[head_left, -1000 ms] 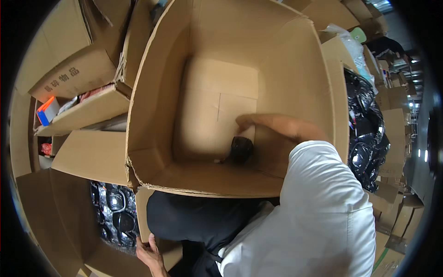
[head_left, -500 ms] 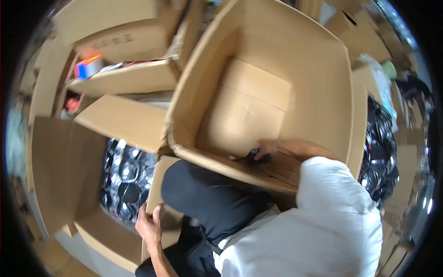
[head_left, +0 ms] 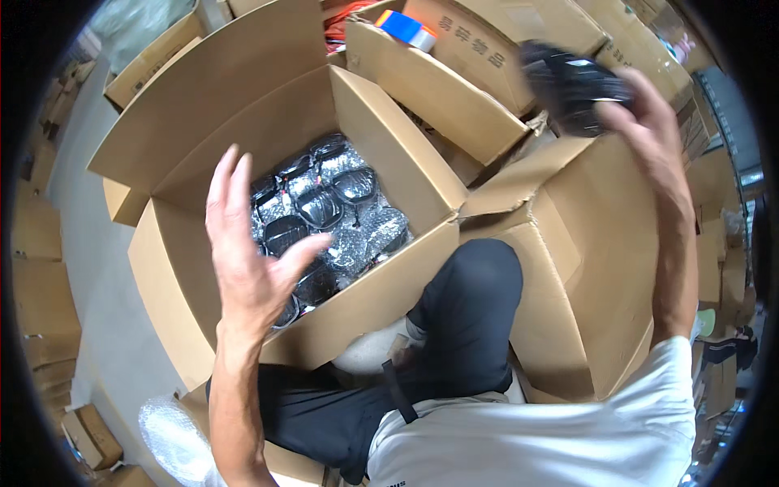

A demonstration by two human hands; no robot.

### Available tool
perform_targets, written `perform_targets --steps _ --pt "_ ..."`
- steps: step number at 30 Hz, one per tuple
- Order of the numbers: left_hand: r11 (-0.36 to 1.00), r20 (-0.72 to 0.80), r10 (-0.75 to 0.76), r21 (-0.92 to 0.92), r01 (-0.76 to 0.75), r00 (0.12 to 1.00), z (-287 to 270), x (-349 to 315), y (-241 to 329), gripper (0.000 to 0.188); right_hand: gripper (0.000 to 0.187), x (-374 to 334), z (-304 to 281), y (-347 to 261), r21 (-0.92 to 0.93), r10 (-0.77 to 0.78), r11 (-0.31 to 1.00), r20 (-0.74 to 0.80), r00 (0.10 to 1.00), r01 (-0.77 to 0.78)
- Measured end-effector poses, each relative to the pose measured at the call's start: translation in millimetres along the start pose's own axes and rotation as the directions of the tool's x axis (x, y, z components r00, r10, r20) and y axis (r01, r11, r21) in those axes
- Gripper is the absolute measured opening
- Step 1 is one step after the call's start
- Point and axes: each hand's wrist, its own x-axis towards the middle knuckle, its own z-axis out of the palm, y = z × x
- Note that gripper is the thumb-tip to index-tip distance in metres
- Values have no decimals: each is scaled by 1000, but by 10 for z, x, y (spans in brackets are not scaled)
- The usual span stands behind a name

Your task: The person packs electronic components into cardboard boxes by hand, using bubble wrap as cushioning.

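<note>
My right hand point(head_left: 647, 122) is raised at the upper right, gripping a glossy black item point(head_left: 572, 85) that looks wrapped in clear plastic. Motion blurs it, and its exact kind cannot be made out. Below that hand stands a large open carton point(head_left: 560, 316), only partly in view. My left hand point(head_left: 247, 260) hovers with fingers spread and nothing in it, over the near left part of another open carton point(head_left: 398, 134). Inside this carton lie several rounded black items point(head_left: 319, 209) packed in bubble wrap, partly hidden by the hand.
Behind, another carton point(head_left: 434, 81) carries a small blue, white and orange object point(head_left: 406, 31). Bubble wrap point(head_left: 174, 438) lies at the lower left, near a small open carton point(head_left: 91, 437). My bent knee point(head_left: 483, 276) sits between the two large cartons.
The view has swung left. My right hand has come up out of the large carton with the black item. My left hand has left the other carton's edge and is now raised above it.
</note>
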Motion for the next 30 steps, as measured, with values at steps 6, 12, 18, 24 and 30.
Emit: perform_targets --steps 6,12,18,24,30 --pt "504 797 -378 -249 827 470 330 -559 -698 36 35 1042 2622 -418 383 -294 910 866 405 -159" --pt "670 878 -408 100 735 252 870 -1439 -1054 24 26 955 4609 1060 -188 22 736 967 -255 -650" --pt "796 969 -186 51 603 164 1346 -1621 -1118 30 13 582 5085 1441 -313 209 782 946 -246 -540" --pt "807 952 -277 158 569 128 1286 -1562 -1057 34 21 341 5343 1510 -61 -49 769 987 -154 -636" --pt "884 923 -280 141 446 264 1216 -1152 -842 32 33 48 5329 1420 -72 -27 969 919 393 235"
